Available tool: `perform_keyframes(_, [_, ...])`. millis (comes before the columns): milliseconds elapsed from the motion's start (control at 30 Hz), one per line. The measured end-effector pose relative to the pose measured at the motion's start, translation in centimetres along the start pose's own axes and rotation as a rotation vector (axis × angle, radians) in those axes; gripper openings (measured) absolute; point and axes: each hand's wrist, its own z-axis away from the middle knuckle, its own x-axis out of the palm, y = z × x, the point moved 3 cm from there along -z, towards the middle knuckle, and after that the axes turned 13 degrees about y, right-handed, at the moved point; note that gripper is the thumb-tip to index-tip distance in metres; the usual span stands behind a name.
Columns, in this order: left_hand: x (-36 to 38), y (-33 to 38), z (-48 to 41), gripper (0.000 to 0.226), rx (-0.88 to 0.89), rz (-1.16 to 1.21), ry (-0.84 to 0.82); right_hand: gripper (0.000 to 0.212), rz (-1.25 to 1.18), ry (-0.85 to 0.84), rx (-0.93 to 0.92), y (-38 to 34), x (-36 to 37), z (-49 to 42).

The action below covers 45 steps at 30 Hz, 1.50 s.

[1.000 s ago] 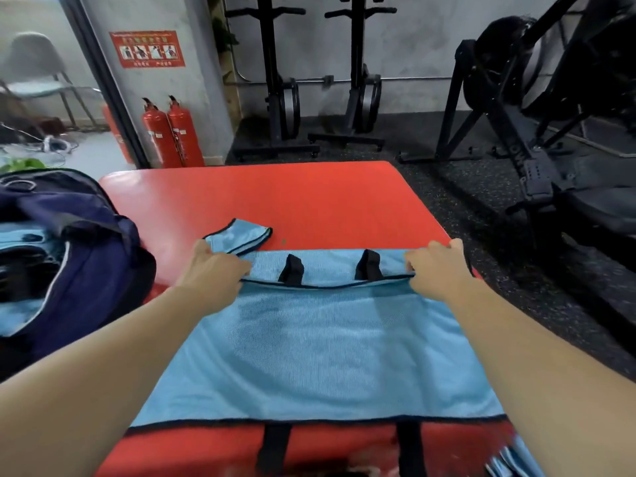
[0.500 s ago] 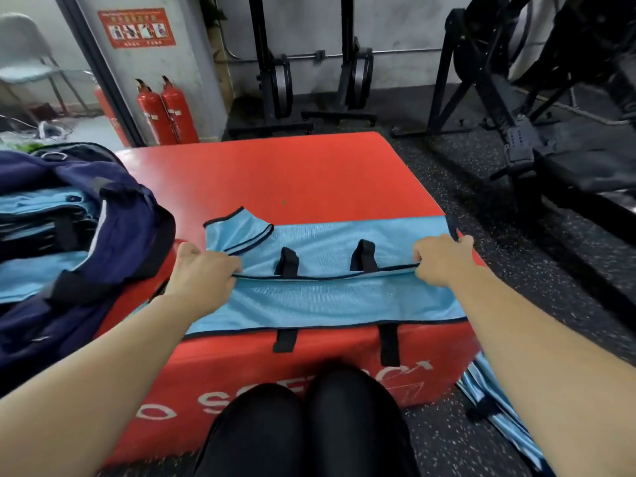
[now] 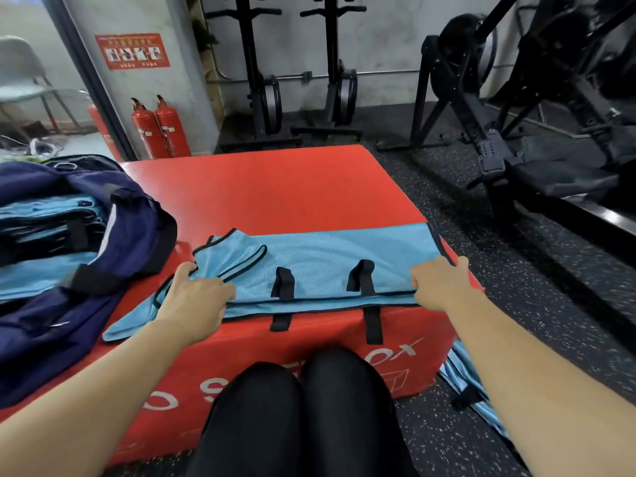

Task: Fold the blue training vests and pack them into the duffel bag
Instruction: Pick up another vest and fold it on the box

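Observation:
A light blue training vest (image 3: 330, 256) with black trim and black straps lies folded over on the red padded box (image 3: 275, 191), at its near edge. My left hand (image 3: 196, 297) grips the folded edge at the vest's left end. My right hand (image 3: 440, 284) grips the same edge at the right end. The navy duffel bag (image 3: 113, 228) lies open on the left of the box, with folded blue vests (image 3: 44, 218) stacked inside it. More blue vests (image 3: 464, 383) lie on the floor beside the box's right corner.
My knees in black trousers (image 3: 299, 407) are in front of the box. Black gym machines (image 3: 516, 115) stand to the right and behind. Two red fire extinguishers (image 3: 160, 129) stand by the wall at the back left. The floor is dark speckled rubber (image 3: 516, 270).
Both hands have drawn the vest's far edge toward me over the lower half, so the fold now lies near the box's front edge. The camera view has tilted down and back.

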Motion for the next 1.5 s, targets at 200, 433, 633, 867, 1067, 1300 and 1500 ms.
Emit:
perform_keyframes(200, [1.2,-0.7,2.0,0.023,-0.016,0.106,0.22,0.018,-0.11,0.18,0.036,0.7,1.0,2.0])
perform_keyframes(433, [-1.4,0.8,0.5,0.029,-0.109,0.131,-0.1,0.024,-0.075,0.082,0.048,-1.3,-0.7,1.5])
perform_keyframes(633, [-2.0,4.6,-3.8,0.025,-0.434,0.837,-0.202,0.05,-0.973,-0.043,0.348,-6.7,-1.3,-0.5])
perform_keyframes(867, [-0.7,5.9,-4.9,0.081,-0.719,1.134,-0.289,0.044,-1.399,0.013,0.523,-5.9,-1.4,0.1])
perform_keyframes(1067, [-0.1,5.6,-4.3,0.047,-0.494,0.927,-0.207,0.02,-0.709,-0.028,0.189,-5.8,-0.1,1.8])
perform_keyframes(1300, [-0.3,6.2,-3.4,0.015,-0.33,0.811,-0.2,0.015,-0.557,0.161,0.148,-6.1,0.2,3.9])
perform_keyframes(1500, [-1.2,6.6,-3.3,0.014,-0.262,0.687,-0.219,0.017,-0.499,0.217,0.18,-6.5,0.8,4.4])
